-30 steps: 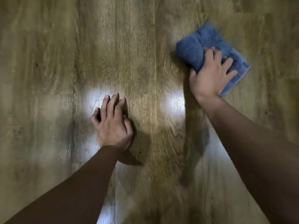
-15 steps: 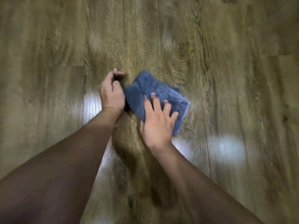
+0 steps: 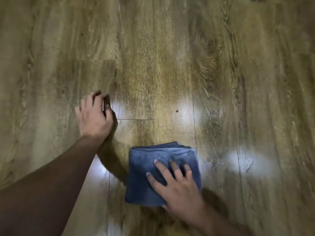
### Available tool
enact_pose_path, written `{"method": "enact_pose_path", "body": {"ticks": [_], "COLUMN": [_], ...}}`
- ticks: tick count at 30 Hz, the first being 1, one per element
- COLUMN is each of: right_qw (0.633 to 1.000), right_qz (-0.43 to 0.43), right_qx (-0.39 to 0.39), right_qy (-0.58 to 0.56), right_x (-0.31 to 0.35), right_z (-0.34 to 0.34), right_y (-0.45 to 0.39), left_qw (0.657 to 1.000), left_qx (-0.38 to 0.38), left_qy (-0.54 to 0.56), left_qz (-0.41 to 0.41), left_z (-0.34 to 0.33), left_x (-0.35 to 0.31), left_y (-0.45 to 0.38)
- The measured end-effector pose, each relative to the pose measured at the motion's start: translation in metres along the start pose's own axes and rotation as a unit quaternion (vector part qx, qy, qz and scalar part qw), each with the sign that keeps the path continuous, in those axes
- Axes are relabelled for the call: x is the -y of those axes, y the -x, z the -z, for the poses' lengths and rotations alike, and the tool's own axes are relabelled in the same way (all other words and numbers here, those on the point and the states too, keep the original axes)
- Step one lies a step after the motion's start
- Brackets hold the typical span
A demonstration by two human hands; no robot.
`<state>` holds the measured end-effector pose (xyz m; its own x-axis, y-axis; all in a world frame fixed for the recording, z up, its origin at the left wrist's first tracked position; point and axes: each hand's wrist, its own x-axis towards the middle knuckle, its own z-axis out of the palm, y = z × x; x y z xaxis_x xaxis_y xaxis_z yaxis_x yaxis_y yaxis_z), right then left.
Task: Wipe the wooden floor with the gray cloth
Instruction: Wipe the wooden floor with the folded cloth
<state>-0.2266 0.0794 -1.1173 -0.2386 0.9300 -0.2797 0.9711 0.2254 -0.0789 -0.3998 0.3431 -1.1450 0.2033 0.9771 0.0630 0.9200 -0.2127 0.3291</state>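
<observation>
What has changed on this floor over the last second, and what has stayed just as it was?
The right hand swept the folded gray cloth from far out on the right, in past the left hand, then back toward the person. Nothing was picked up or let go. As before, the right palm lies flat on the cloth and the left hand braces bare on the wooden floor, its fingers now curled.

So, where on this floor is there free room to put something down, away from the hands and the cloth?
The wooden floor is bare across the whole far part, beyond the left hand. It is also bare to the right of the folded cloth, out to the frame edge. The near centre is crowded: the right hand presses flat on the cloth, and the left forearm lies close beside it.
</observation>
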Motion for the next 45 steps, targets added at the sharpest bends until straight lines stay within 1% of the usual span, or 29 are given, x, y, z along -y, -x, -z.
{"method": "enact_pose_path", "body": {"ticks": [2,3,8,13,16,18,20,24,27,30,31,33,35,36,37,39,41,42,45], "right_qw": [1.0,1.0,0.995,0.979,0.961,0.951,0.951,0.967,0.978,0.977,0.978,0.985,0.99,0.991,0.989,0.971,0.936,0.918,0.87], "right_qz": [0.017,0.009,-0.097,-0.179,-0.246,-0.274,-0.272,-0.225,-0.178,-0.176,-0.17,-0.126,-0.083,-0.083,-0.103,-0.201,-0.313,-0.356,-0.447], "right_qx": [-0.002,-0.001,-0.026,-0.087,-0.098,-0.106,-0.11,-0.097,-0.09,-0.102,-0.105,-0.111,-0.107,-0.103,-0.102,-0.118,-0.14,-0.145,-0.155], "right_qy": [0.01,0.007,-0.015,-0.044,-0.077,-0.099,-0.101,-0.069,-0.064,-0.066,-0.061,-0.04,-0.03,-0.03,-0.034,-0.048,-0.081,-0.097,-0.138], "right_x": [-0.019,-0.028,-0.07,-0.134,-0.148,-0.14,-0.124,-0.081,-0.026,0.009,0.012,0.006,-0.013,-0.027,-0.043,-0.086,-0.139,-0.164,-0.212], "right_z": [0.007,0.012,0.05,0.079,0.087,0.09,0.086,0.075,0.059,0.039,0.033,0.027,0.026,0.023,0.021,0.018,0.016,0.016,0.017], "right_y": [-0.023,-0.04,-0.154,-0.268,-0.307,-0.315,-0.307,-0.267,-0.212,-0.151,-0.136,-0.121,-0.118,-0.118,-0.118,-0.098,-0.064,-0.045,-0.004], "left_qw": [1.0,1.0,1.0,1.0,1.0,0.999,0.999,0.999,0.996,0.992,0.993,0.996,0.996,0.996,0.996,0.996,0.997,0.997,0.998], "left_qx": [-0.008,-0.013,-0.016,-0.005,0.006,0.01,0.014,0.004,-0.015,-0.02,-0.027,-0.03,-0.026,-0.023,-0.019,-0.015,-0.009,-0.008,-0.004], "left_qy": [-0.015,-0.014,0.006,0.01,0.015,0.025,0.033,0.046,0.089,0.122,0.113,0.089,0.081,0.08,0.079,0.078,0.063,0.05,0.005], "left_qz": [-0.014,-0.018,-0.017,-0.022,-0.023,-0.019,-0.014,-0.009,-0.019,-0.009,-0.006,-0.009,-0.019,-0.026,-0.03,-0.041,-0.05,-0.054,-0.065], "left_z": [-0.003,-0.005,-0.006,-0.004,-0.003,-0.003,-0.003,-0.003,-0.003,-0.006,-0.007,-0.009,-0.008,-0.007,-0.005,-0.002,0.0,0.0,-0.002], "left_x": [0.005,0.006,0.009,0.008,0.008,0.008,0.009,0.008,0.011,0.014,0.014,0.014,0.011,0.011,0.011,0.007,0.003,0.003,0.002], "left_y": [0.001,0.001,0.0,-0.001,-0.002,-0.003,-0.003,-0.004,-0.001,-0.002,-0.003,-0.005,-0.003,-0.003,-0.002,0.003,0.004,0.002,0.004]}}
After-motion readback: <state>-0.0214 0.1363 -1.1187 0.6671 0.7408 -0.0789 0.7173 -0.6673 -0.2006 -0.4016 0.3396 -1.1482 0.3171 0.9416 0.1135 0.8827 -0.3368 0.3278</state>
